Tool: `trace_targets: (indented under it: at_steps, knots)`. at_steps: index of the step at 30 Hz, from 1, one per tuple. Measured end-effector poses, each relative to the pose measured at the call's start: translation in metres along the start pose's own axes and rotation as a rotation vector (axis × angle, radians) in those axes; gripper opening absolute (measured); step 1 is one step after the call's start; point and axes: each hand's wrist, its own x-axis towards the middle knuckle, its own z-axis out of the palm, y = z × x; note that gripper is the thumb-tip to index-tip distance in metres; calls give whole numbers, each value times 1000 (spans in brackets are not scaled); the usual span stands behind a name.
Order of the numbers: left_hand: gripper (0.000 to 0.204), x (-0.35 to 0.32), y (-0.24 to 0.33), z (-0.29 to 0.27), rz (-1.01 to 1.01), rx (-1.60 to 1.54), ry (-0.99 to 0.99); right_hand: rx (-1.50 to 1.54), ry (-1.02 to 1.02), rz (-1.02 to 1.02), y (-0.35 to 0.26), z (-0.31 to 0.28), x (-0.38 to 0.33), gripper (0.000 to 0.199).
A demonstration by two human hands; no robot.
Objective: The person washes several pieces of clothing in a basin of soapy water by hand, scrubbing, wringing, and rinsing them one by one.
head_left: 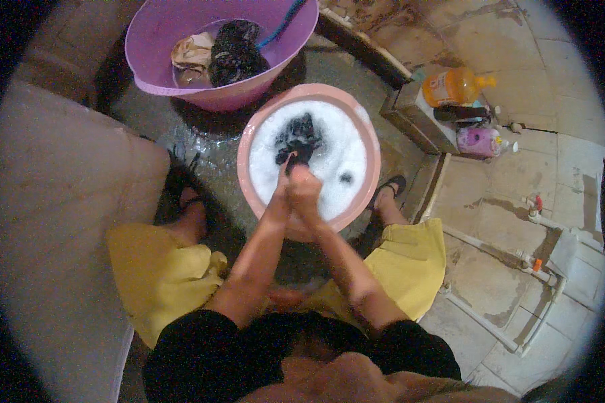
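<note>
— What have the hands got?

— Both are bunched tight on one dark cloth [301, 140]. The left hand [286, 176] and right hand [305, 183] press together, fists closed around its near end, and the rest trails into the foam.

— Where does it sit?

— In the pink basin [368, 176], toward the middle, suds from rim to rim. A small dark scrap [345, 178] floats nearer the right rim.

— Much left, you reckon?

— I'd say it's mid-way. The purple tub [156, 40] beyond the far rim holds a dark bundle [234, 50] and a pale piece [189, 52]; whether those are finished I cannot tell. An orange bottle [454, 86] stands on the step at the right.
</note>
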Motion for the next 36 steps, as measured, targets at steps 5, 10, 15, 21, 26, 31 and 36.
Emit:
trace_targets:
  at_steps: [5, 10, 15, 21, 26, 31, 36]
  knots:
    - [41, -11, 12, 162, 247, 642, 142, 496, -81, 438, 92, -71, 72, 24]
    - [35, 12, 68, 132, 224, 554, 171, 472, 81, 732, 52, -89, 89, 36]
    - [28, 43, -1, 31, 169, 1093, 526, -423, -84, -340, 112, -22, 31, 39]
    - [42, 39, -39, 79, -211, 925, 302, -905, -953, 284, 157, -65, 90, 24]
    - [43, 5, 46, 86, -420, 182, 149, -465, -238, 0, 30, -30, -7, 21]
    - [39, -13, 13, 95, -139, 404, 60, -420, -33, 113, 40, -31, -1, 25]
    - [44, -27, 25, 93, 151, 742, 128, -252, 105, 273, 9, -32, 28, 29]
